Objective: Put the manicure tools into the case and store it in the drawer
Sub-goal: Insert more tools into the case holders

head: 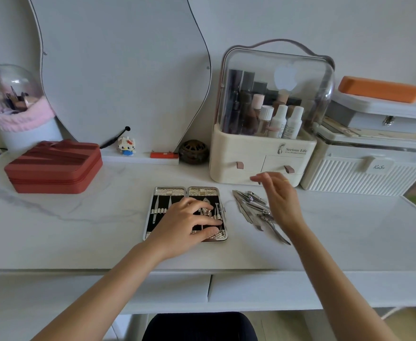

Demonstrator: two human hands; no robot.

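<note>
A silver manicure case (162,193) lies open flat on the white marble table (78,230), black inside, with a few tools held in its loops. My left hand (189,222) rests on the case's right half, fingers spread and pressing on the tools there. A loose pile of steel manicure tools (253,207) lies to the right of the case. My right hand (280,198) hovers just above that pile, fingers apart and empty. Two white drawer fronts (263,289) show under the table's front edge, both closed.
A cream cosmetics organiser (258,153) with two small drawers stands behind the tools. White storage boxes (364,173) sit at the right, a red zip case (54,166) at the left, a curvy mirror (118,70) at the back. A dark chair seat (199,326) is below.
</note>
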